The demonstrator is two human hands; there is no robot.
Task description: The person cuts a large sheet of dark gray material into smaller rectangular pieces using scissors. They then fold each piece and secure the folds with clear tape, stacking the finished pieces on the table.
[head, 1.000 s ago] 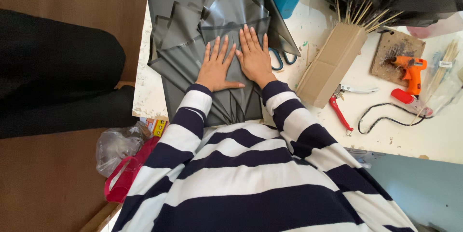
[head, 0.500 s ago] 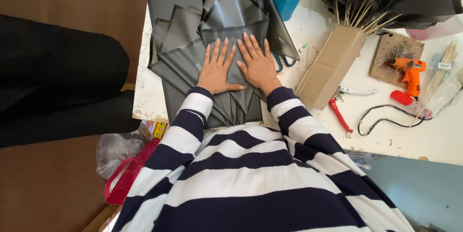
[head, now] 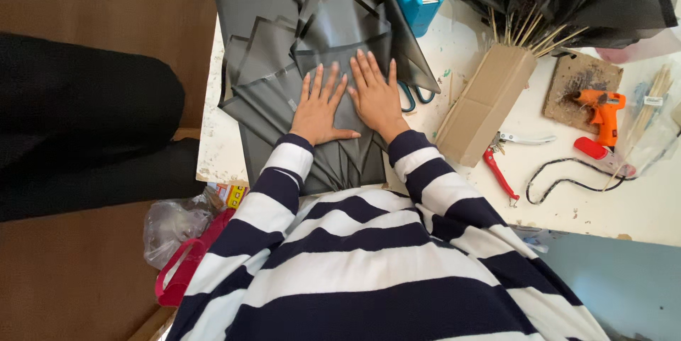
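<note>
You are pressing your left hand (head: pixel 323 110) and right hand (head: pixel 376 93), fingers spread and gripping nothing, flat on the folded grey sheets (head: pixel 284 57), with the stack lying uneven on the worktop (head: pixel 567 199).

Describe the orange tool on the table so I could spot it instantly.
Start at the white table and look to its right side. On a small brown board lies the orange glue gun, the only bright orange thing there, unlike the red-handled pliers nearby.

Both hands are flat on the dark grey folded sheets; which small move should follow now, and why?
Probably slide both palms outward to flatten the fold: the left hand and right hand lie flat, side by side, on the top dark grey folded sheet, whose edges look raised.
</note>
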